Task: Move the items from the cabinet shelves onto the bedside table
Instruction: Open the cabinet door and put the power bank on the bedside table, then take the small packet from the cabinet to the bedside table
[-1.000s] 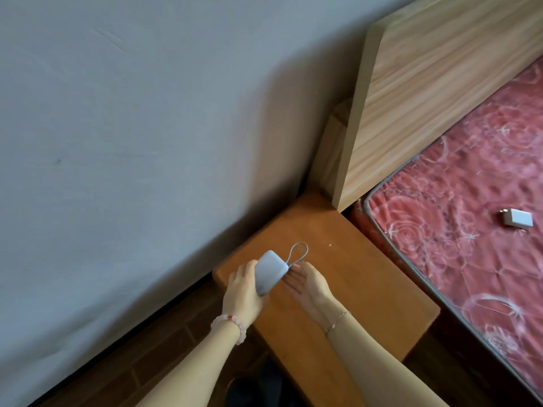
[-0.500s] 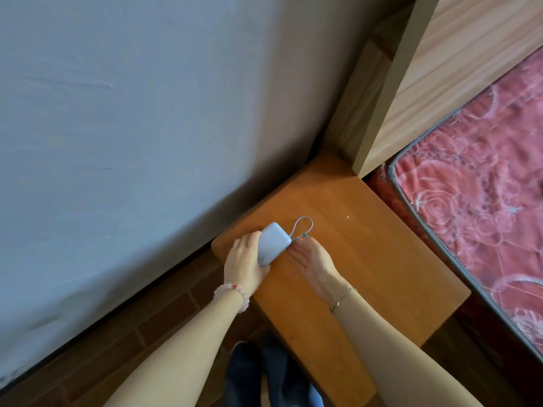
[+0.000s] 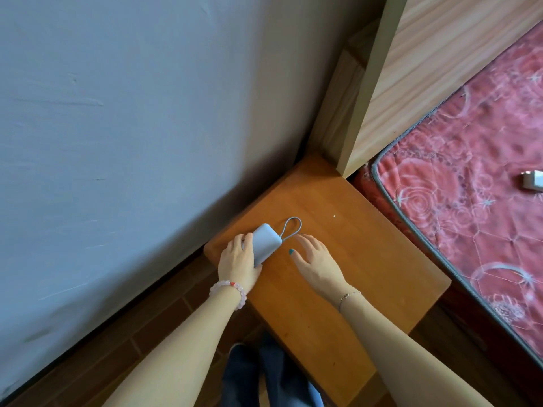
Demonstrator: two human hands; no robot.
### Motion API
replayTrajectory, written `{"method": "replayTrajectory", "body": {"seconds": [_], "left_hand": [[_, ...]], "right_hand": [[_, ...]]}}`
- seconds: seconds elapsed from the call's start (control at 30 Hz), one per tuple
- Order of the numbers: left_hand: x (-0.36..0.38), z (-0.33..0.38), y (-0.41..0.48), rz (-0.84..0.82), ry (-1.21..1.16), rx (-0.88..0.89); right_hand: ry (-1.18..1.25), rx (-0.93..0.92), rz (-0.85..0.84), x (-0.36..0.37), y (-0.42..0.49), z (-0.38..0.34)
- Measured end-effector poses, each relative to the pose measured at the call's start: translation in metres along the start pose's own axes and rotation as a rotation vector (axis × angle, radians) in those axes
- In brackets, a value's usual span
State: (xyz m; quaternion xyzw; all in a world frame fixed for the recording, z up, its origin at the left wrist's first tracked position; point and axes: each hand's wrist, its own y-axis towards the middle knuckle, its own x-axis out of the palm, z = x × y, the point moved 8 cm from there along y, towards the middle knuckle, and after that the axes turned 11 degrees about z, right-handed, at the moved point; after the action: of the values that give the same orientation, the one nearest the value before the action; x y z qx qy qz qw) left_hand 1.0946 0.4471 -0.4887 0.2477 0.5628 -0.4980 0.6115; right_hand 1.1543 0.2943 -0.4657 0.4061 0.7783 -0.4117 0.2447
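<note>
Grey wall (image 3: 117, 113) fills the left side, meeting a brown brick floor (image 3: 147, 333). Against it stands an orange wooden desk (image 3: 367, 274), beside a bed with a red patterned mattress (image 3: 470, 245) and a pale wooden headboard (image 3: 440, 69). A pale blue power bank (image 3: 266, 243) lies on the desk near its left corner, its looped cord (image 3: 292, 227) flat on the wood beyond it. The left hand (image 3: 236, 261) grips the power bank, fingers (image 3: 246, 239) curled along its left edge. The right hand (image 3: 316, 259) is spread wide and holds nothing, its fingers (image 3: 305, 239) just beside the cord. A small white charger (image 3: 533, 180) sits on the mattress, well apart.
</note>
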Motion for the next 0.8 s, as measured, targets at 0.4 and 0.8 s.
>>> {"method": "replayTrajectory", "body": {"seconds": [0.4,0.8], "left_hand": [[-0.139,0.010,-0.047,0.261,0.115,0.181],[-0.279,0.057,-0.139,0.551,0.100,0.524]], "right_hand": [[-0.249,-0.223,0.515,-0.093,-0.079,-0.058],[-0.185,-0.289,0.813,-0.166,-0.209,-0.145]]}}
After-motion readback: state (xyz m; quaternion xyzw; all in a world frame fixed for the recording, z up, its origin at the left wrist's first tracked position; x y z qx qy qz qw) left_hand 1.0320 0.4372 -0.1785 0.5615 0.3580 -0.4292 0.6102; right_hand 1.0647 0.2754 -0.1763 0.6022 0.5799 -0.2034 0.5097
